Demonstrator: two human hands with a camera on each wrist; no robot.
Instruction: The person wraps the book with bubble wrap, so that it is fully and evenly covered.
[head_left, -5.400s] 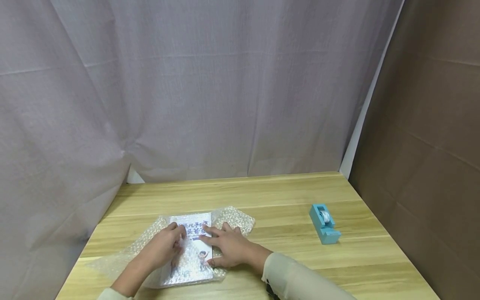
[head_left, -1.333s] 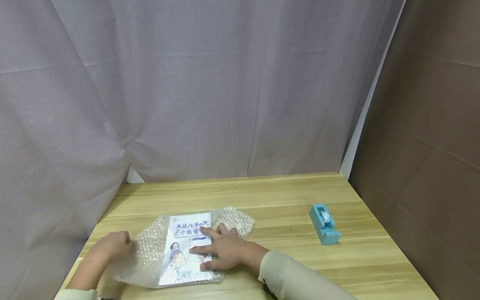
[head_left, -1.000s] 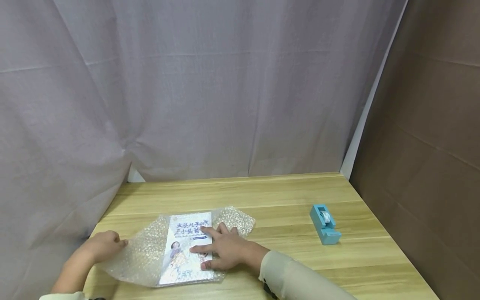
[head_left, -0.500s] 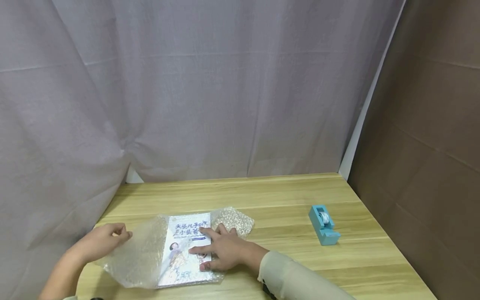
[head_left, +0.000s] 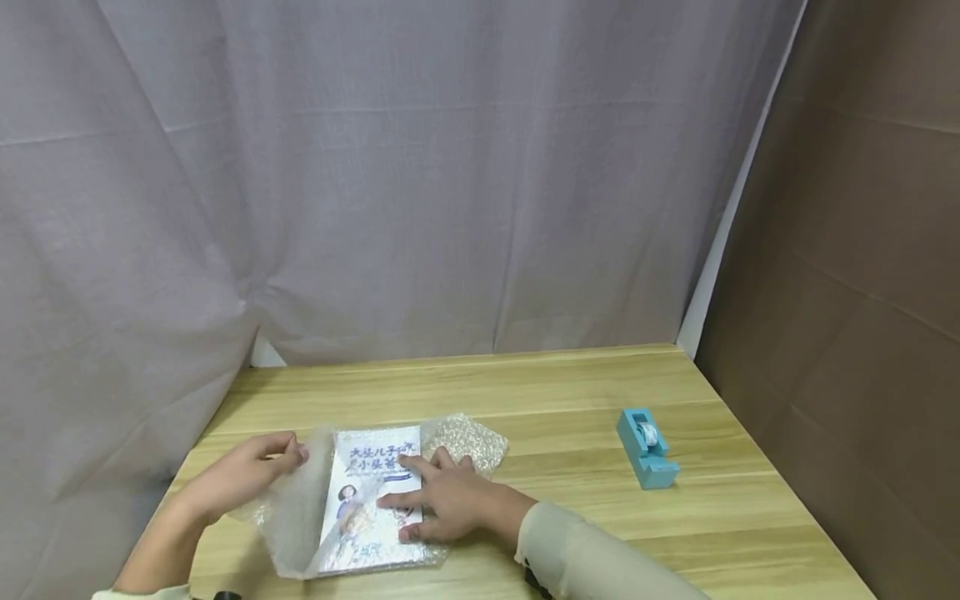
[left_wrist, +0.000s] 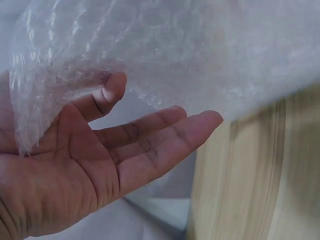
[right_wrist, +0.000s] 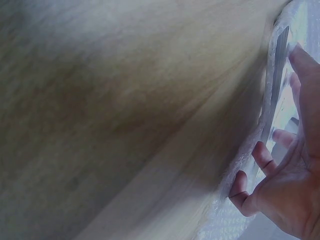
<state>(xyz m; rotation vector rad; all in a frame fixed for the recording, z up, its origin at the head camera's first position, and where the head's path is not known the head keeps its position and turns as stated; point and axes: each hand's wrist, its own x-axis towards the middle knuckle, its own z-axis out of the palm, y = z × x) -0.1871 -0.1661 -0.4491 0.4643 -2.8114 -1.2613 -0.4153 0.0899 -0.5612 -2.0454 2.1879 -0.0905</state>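
Left hand (head_left: 243, 475) pinching a raised bubble-wrap flap (head_left: 298, 512) left of an illustrated Chinese-titled book (head_left: 363, 485) that lies on the wooden surface (head_left: 555, 442), right hand (head_left: 453, 502) spread atop it, wrapping appears underway; next likely calls for folding the flap rightward over the book.

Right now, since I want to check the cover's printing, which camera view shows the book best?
The head view: the book lies face up, lettering showing, though the right grip covers part. The right wrist view shows only an edge and a strip of its front; the left wrist view shows bubble wrap but no book.
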